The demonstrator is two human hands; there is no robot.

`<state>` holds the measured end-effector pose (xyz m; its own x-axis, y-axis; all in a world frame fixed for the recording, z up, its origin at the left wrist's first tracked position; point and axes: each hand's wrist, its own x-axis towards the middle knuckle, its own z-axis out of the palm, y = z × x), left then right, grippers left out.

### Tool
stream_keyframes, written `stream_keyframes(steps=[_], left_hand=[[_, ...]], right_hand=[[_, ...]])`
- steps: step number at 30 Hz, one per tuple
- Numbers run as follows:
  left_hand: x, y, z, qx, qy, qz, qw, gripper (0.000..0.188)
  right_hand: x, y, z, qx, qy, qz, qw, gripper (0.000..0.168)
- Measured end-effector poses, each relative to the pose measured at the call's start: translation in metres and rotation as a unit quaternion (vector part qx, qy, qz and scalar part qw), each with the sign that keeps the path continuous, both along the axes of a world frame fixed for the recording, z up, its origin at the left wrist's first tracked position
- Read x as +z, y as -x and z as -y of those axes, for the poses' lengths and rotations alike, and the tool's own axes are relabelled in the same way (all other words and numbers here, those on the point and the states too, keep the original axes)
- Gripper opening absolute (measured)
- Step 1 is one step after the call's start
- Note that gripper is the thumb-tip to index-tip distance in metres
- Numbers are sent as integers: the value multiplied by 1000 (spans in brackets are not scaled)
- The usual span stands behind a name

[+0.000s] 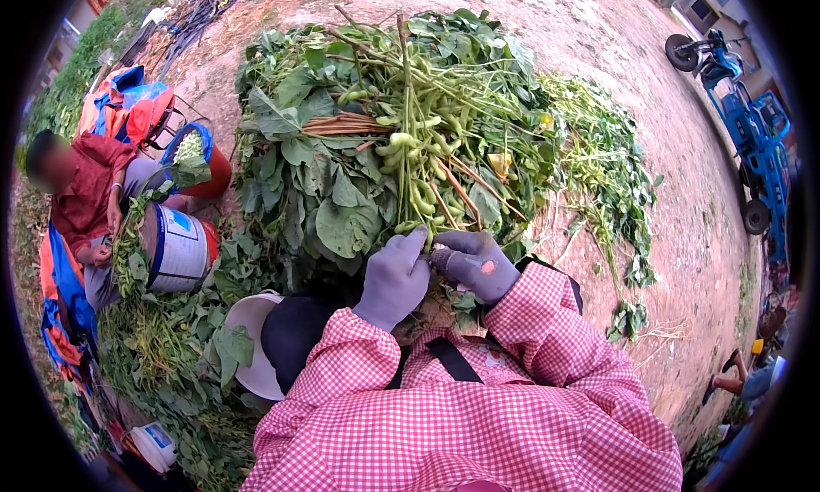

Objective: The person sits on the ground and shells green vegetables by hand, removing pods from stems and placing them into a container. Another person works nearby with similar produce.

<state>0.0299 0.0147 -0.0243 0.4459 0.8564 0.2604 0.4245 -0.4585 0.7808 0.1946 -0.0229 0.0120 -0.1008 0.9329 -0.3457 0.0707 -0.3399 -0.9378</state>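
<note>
Both of my hands wear grey-purple gloves and meet at the near end of a soybean plant [423, 194] thick with green pods. My left hand [397, 277] pinches its pods and stems between thumb and forefinger. Close beside it, my right hand [477, 264] has bent fingers on a green pod [428, 239], and its fingertips are partly hidden. The plant lies across a large heap of leafy soybean plants [288, 165]. Brown bare stalks [349, 124] rest on the heap. Left of my lap, a white bucket [246, 344] leans with its inside out of sight.
At left a person [96, 204] sits handling a plant over a white bucket [182, 245]. Behind it, a red bucket [221, 175] holds pale green pods. Loose plants [608, 172] spread over the ground at right. A blue cargo tricycle [746, 127] stands at far right.
</note>
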Motion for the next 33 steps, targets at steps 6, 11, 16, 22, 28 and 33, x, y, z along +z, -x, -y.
stream_keyframes(steps=[6, 11, 16, 22, 28, 33], left_hand=[[3, 1, 2, -8, -19, -52, 998, 37], [-2, 5, -2, -16, -30, -28, 999, 38], [10, 15, -11, -48, 379, 205, 901, 32], [15, 13, -15, -22, 560, 304, 770, 21], [15, 11, -13, -38, 494, 267, 827, 19], [-6, 6, -6, -13, 15, 57, 998, 22]], right_hand=[[-12, -2, 2, 62, -134, 149, 978, 18], [5, -3, -1, 62, -8, 26, 998, 25], [5, -9, -3, 97, -50, 49, 993, 29], [6, -4, -4, 105, -21, 21, 994, 29], [0, -13, -3, 41, 15, -62, 997, 33], [3, -10, -9, 28, 68, -56, 996, 34]])
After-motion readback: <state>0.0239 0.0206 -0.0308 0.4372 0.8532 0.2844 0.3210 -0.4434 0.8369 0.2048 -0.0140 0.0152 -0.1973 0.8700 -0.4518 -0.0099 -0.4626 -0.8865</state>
